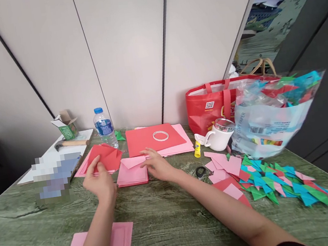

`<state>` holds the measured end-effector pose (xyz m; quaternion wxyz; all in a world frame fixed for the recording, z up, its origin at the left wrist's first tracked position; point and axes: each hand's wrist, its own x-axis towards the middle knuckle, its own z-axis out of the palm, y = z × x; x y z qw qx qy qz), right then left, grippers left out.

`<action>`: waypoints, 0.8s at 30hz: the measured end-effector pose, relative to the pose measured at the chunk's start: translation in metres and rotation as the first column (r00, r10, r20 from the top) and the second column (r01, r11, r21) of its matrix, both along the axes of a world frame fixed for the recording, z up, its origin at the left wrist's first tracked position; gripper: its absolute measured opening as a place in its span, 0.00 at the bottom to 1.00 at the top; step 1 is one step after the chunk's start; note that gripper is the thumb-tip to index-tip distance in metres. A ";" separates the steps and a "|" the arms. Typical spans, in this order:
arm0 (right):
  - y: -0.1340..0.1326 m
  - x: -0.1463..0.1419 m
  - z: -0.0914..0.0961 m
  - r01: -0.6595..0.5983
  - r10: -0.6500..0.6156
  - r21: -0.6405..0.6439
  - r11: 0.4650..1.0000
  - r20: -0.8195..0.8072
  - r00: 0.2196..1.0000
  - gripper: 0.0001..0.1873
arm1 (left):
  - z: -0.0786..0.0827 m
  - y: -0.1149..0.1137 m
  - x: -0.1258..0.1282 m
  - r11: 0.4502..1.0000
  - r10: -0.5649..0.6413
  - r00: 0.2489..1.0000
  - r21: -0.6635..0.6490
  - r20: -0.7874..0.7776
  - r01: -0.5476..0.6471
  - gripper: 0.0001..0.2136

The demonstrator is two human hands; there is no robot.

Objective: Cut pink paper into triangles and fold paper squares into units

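Observation:
My left hand (99,181) pinches a red paper sheet (108,157) at its left edge, above a loose pile of pink and red paper. To the right of that pile sits a neat stack of pink paper squares (132,174) with some red sheets at its bottom. A pink piece with a slanted edge (133,162) lies at the top of the stack. My right hand (159,166) is at the stack's right side, fingers spread and fingertips close to this piece; whether they touch it I cannot tell.
Behind the stack lie larger red sheets (142,140) with a white ring (160,136). A bottle (105,127) and hammer (73,143) stand left. Right are a glue stick (197,149), scissors (200,172), mug (219,136), red bag (198,108), plastic bag (262,129) and folded paper pieces (270,181).

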<state>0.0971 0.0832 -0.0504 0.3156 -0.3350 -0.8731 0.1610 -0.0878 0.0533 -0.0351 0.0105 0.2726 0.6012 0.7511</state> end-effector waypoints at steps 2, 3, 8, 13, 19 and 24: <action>0.002 -0.012 0.000 -0.051 0.046 0.020 0.999 0.188 0.981 0.20 | 0.000 0.003 -0.006 0.999 0.051 0.999 0.015 0.011 -0.051 0.15; 0.003 -0.018 0.000 -0.069 0.063 0.013 0.998 0.257 0.964 0.22 | 0.000 0.003 -0.006 0.998 0.058 0.998 0.011 0.017 -0.058 0.15; 0.006 -0.028 -0.002 -0.072 0.077 -0.029 0.997 0.255 0.964 0.23 | 0.000 0.001 -0.004 1.000 0.029 0.999 -0.011 0.020 -0.029 0.15; -0.001 -0.002 0.023 0.203 -0.218 -0.082 0.976 -0.441 0.871 0.09 | -0.001 -0.002 0.003 0.985 -0.162 0.986 -0.059 0.031 0.164 0.16; -0.029 0.023 0.042 0.068 -0.203 -0.232 0.970 -0.627 0.752 0.08 | 0.000 -0.019 0.043 0.737 -0.671 0.742 -0.099 0.013 0.668 0.18; -0.040 0.024 0.027 0.222 -0.289 -0.194 0.956 -0.476 0.830 0.10 | 0.004 -0.033 0.065 0.562 -0.822 0.568 -0.099 0.051 0.822 0.19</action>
